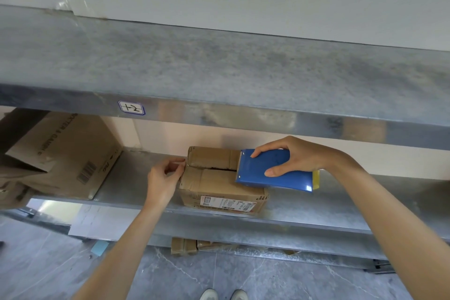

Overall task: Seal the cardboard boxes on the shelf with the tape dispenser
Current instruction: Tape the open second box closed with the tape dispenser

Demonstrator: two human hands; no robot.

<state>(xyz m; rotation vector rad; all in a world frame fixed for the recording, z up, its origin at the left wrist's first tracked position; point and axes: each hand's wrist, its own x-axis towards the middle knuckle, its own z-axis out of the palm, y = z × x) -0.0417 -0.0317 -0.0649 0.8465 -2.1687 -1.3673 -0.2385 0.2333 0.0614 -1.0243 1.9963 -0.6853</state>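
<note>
A small cardboard box (209,178) with a shipping label on its front stands on the middle metal shelf (304,204). Its two top flaps meet with a dark gap between them. My right hand (289,157) grips a blue tape dispenser (272,173) that lies over the right half of the box top, its toothed edge facing left. My left hand (163,178) is at the box's left edge, thumb and fingertips pinching at the seam's end; whether clear tape is between them I cannot tell.
A larger open cardboard box (65,153) lies tilted at the shelf's left. The upper shelf (219,68) overhangs closely above and carries a handwritten label (131,107). More cardboard (185,246) sits on the lowest level. My shoes (224,295) stand on grey floor tiles.
</note>
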